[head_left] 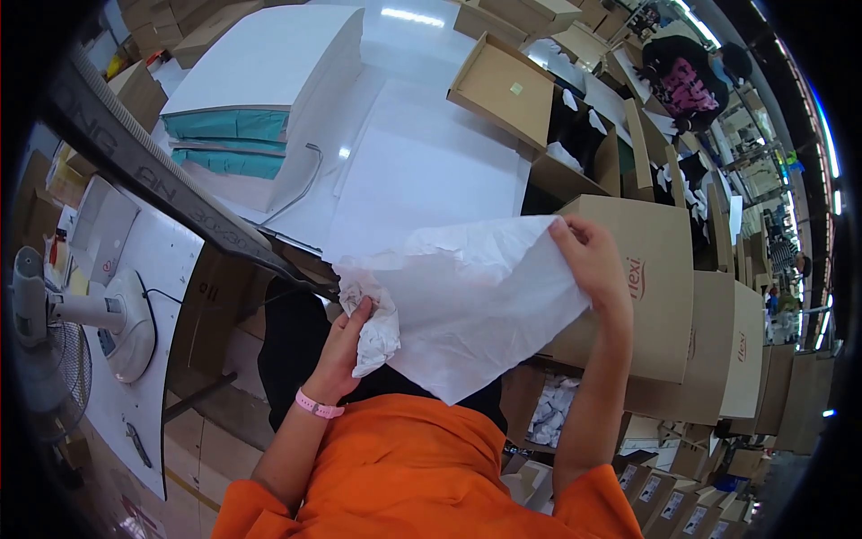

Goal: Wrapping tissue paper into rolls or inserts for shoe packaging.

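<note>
A thin white sheet of tissue paper (pixel 485 305) stretches between my two hands, above my lap and the near edge of the table. Its left end is bunched into a crumpled wad, gripped by my left hand (pixel 341 355), with a pink watch band on that wrist. At the sheet's upper right corner, my right hand (pixel 588 256) pinches the paper between thumb and fingers. Just beyond the held sheet, a flat stack of white paper (pixel 417 162) lies on the white table.
A thick pile of white sheets with teal wrapping (pixel 260 81) stands at the far left. Cardboard boxes (pixel 637 287) crowd the right, an open one (pixel 503 90) behind them. A dark arm with a hose (pixel 180 198) crosses the left, near a fan (pixel 126 323). A person (pixel 687 85) works at far right.
</note>
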